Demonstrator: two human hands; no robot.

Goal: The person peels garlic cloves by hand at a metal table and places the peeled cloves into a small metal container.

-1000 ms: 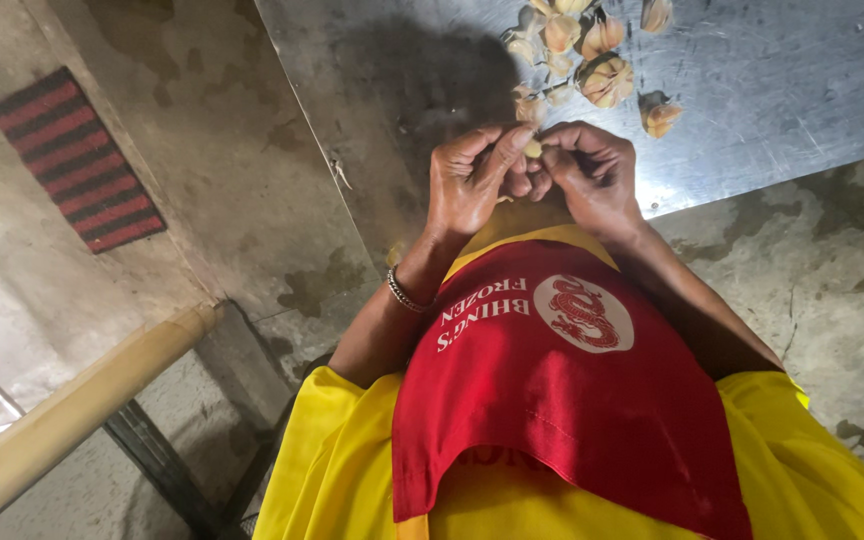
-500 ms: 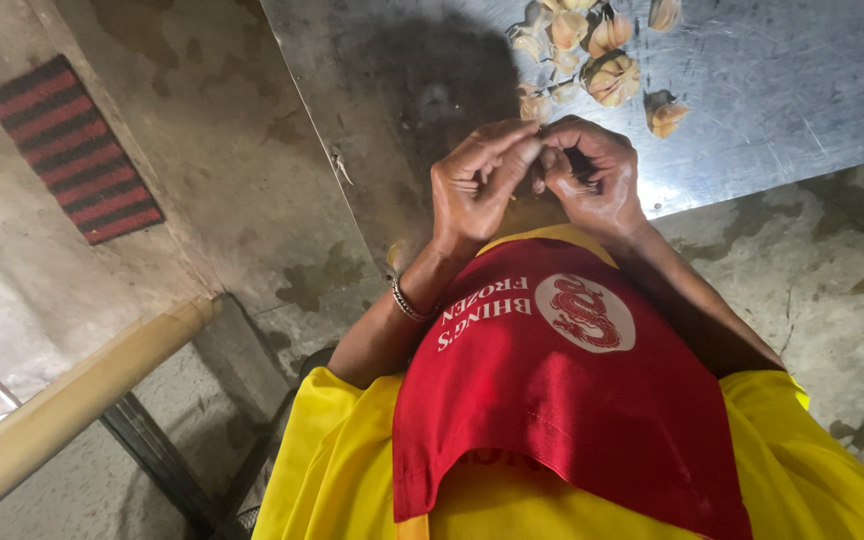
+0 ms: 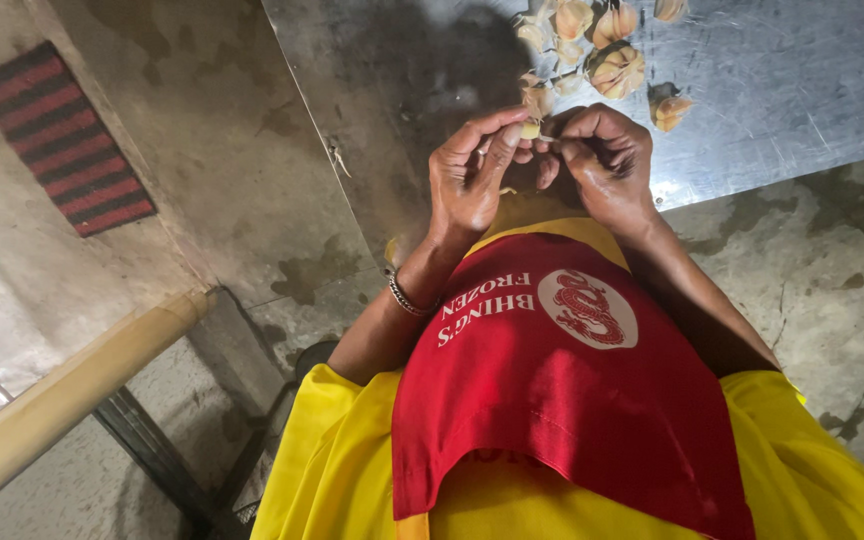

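Note:
My left hand (image 3: 472, 180) and my right hand (image 3: 607, 165) meet over the near edge of a metal table top (image 3: 772, 90). Between their fingertips they pinch a small pale garlic clove (image 3: 530, 128), with a bit of papery skin sticking up from it. A silver bracelet (image 3: 407, 297) sits on my left wrist. Just beyond my hands lie several garlic bulbs and loose cloves (image 3: 612, 65) with dry skins, and one separate clove (image 3: 672, 108) to the right.
I wear a red apron (image 3: 562, 390) over a yellow shirt. A stained concrete floor (image 3: 832, 270) lies below the table. A pale wooden pole (image 3: 72, 395) crosses the lower left. A red and black slatted grate (image 3: 62, 140) sits at the upper left.
My fingers have shifted around the clove, and my hands have lifted slightly toward the garlic pile. The pile itself has stayed where it was.

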